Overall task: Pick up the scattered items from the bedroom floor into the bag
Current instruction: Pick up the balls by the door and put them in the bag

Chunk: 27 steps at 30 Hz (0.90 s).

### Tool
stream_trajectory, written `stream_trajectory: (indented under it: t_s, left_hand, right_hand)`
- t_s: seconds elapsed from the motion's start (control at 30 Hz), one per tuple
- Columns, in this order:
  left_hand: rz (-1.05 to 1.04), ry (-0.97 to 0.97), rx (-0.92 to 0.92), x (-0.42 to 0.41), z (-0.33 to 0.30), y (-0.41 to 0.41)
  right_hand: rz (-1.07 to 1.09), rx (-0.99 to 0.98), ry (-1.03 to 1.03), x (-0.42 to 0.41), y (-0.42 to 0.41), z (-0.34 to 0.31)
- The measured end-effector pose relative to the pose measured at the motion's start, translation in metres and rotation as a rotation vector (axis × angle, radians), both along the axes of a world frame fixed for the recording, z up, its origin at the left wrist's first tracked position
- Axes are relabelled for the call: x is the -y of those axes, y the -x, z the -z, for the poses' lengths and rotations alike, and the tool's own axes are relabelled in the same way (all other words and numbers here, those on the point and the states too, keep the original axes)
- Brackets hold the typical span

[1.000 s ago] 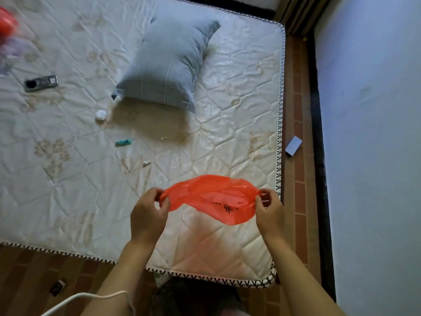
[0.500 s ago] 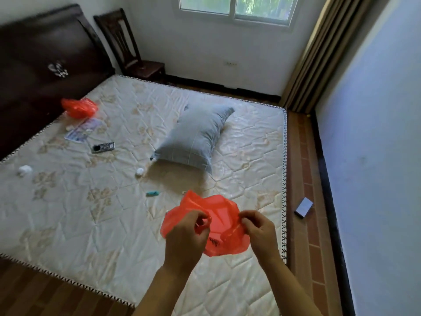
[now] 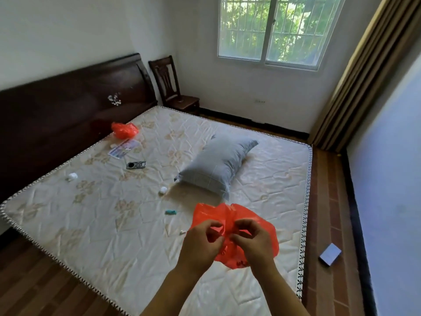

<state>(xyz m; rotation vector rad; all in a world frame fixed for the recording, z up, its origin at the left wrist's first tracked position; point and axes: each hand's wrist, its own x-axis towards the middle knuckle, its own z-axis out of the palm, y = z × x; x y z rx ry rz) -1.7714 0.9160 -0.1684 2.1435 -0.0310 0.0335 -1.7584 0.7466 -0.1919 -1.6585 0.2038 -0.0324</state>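
Note:
I hold a thin orange plastic bag [image 3: 262, 226] in the air over the mattress, crumpled between both hands. My left hand [image 3: 201, 245] and my right hand [image 3: 252, 244] pinch it close together, fingers nearly touching. A small blue-white box [image 3: 330, 257] lies on the brick-red floor strip to the right of the bed. On the mattress lie a teal item [image 3: 170, 212], a white ball [image 3: 163, 190], another white wad [image 3: 72, 176], a dark remote-like device [image 3: 136, 165], a paper leaflet [image 3: 123, 148] and a second orange bag [image 3: 124, 130].
The bare mattress [image 3: 102, 224] fills the middle, with a grey pillow [image 3: 216, 167] on it. A dark headboard [image 3: 68, 103] stands at the left and a wooden chair [image 3: 173, 87] in the corner. Curtains [image 3: 355, 76] hang at the right, beside a blue wall.
My hands came together, bunching the bag that was stretched wide a second ago. The view lifted from the mattress up to the whole room.

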Motion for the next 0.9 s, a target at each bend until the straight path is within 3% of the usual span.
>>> stream_trajectory:
  t_s: [0.1, 0.3, 0.47, 0.7, 0.9]
  left_hand:
    - [-0.083, 0.0, -0.013, -0.001, 0.005, 0.015]
    - [-0.33, 0.049, -0.138, -0.01, 0.022, 0.055]
    - [-0.417, 0.044, -0.235, -0.02, 0.031, 0.087]
    - [-0.546, 0.007, -0.211, -0.043, 0.023, 0.124]
    - [-0.577, 0.153, -0.206, -0.073, 0.009, 0.181]
  right_hand:
    - [-0.065, 0.008, 0.041, -0.003, 0.001, 0.007]
    - [-0.176, -0.114, -0.179, -0.013, 0.012, 0.024]
    - [-0.266, -0.153, -0.211, -0.032, 0.03, 0.032]
    - [-0.371, -0.144, -0.176, -0.066, 0.06, 0.017]
    - [-0.468, -0.224, -0.23, -0.104, 0.104, 0.001]
